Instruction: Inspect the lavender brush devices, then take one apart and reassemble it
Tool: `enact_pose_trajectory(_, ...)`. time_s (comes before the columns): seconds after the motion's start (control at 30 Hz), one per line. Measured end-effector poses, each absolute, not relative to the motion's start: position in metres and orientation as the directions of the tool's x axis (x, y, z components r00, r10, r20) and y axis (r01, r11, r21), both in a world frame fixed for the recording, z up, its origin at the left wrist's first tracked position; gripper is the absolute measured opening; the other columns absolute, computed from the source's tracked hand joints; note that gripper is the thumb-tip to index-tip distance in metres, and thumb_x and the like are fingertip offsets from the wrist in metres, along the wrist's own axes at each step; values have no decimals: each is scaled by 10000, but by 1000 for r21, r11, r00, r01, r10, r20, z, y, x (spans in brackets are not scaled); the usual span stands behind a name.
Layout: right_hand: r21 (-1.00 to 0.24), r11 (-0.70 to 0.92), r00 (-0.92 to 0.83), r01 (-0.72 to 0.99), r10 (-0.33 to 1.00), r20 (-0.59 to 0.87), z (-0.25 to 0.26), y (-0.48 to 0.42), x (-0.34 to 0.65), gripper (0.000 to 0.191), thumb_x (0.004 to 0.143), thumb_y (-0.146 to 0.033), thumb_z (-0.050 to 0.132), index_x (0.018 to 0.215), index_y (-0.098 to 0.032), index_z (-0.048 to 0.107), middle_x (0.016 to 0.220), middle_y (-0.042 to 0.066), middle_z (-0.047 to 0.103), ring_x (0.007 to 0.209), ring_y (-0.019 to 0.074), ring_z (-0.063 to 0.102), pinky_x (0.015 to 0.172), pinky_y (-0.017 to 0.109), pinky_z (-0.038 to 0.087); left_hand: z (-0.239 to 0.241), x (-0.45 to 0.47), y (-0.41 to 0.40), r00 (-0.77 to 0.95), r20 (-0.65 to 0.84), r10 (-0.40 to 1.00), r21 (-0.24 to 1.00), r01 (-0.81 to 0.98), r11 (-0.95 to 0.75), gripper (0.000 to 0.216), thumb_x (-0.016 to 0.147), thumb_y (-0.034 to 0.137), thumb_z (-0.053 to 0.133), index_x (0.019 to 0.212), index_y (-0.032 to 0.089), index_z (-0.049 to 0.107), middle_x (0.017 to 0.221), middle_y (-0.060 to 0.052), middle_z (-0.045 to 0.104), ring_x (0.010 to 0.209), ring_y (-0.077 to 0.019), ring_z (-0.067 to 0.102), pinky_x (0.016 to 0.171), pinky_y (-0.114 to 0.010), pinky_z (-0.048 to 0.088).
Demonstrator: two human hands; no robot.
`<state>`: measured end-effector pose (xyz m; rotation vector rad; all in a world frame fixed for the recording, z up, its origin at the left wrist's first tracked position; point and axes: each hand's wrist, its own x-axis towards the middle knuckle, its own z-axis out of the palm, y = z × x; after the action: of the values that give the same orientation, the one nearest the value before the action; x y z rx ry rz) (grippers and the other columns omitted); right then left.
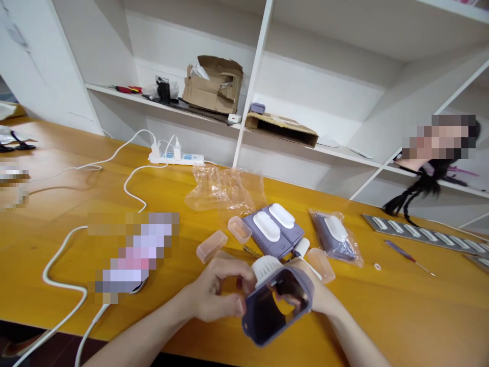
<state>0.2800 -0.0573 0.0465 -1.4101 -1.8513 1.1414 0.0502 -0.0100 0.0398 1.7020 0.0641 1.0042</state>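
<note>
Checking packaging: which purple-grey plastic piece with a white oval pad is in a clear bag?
The rightmost purple-grey plastic piece, inside the clear bag; the pair left of it and the held one are unwrapped.

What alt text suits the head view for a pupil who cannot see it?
A person's half-hidden right hand holds a glossy purple case above a table, left hand at its edge. Beyond lie two purple pieces with white tops and a bagged one.

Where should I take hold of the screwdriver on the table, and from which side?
Its handle is probably best, taken from above: the screwdriver lies flat with nothing over it, and the handle is thicker than the thin shaft, which points toward the picture's lower right.
</note>
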Motion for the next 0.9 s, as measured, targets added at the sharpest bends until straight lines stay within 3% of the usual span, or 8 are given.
enact_pose_trajectory(0.13,-868,65,-261,492,962,-76,45,-57,287,140,639,-155,509,514,-180,451,442,-58,459,402,81,414,380,196,316,46,44,-3,691,472,547,868,-258,-423,361,824,467,455,611,176,461,554,15,436,531,-108,399,521,-245,315)
enact_pose_trajectory(0.23,-864,77,-249,497,967,-57,50,-57,289,143,636,-124,483,515,-180,432,465,-59,464,434,77,425,403,187,318,48,40,4,720,378,582,883,-92,-459,290,817,335,444,572,180,420,539,38,380,530,-98,359,519,-238,286)
enact_pose_trajectory(0.4,-873,100,-291,477,956,-50,58,-59,289,125,621,-85,425,577,-192,471,451,-71,501,398,85,462,390,186,359,52,39,6,678,359,642,776,166,-609,140,730,241,503,603,185,512,547,38,474,553,-108,403,575,-248,321)
enact_pose_trajectory(0.53,-835,157,-300,527,954,-10,61,-58,286,167,634,-59,404,548,-197,444,442,-73,492,393,84,452,385,182,353,50,45,5,654,362,664,618,365,-696,87,604,119,519,554,190,514,530,20,494,594,-140,443,571,-261,316)
enact_pose_trajectory(0.73,-674,288,-310,680,946,91,68,-58,276,164,646,-43,470,582,-168,554,506,-48,557,504,123,529,475,201,409,38,50,5,766,407,498,490,277,-826,147,577,93,507,691,175,550,602,-7,607,524,-139,501,504,-258,292)
enact_pose_trajectory(0.9,-614,362,-320,702,930,182,70,-63,268,139,646,-80,510,650,-159,624,542,-24,596,546,156,560,529,225,439,27,51,9,649,668,364,318,193,-928,122,601,90,456,659,197,470,505,18,514,445,-121,423,455,-254,249)
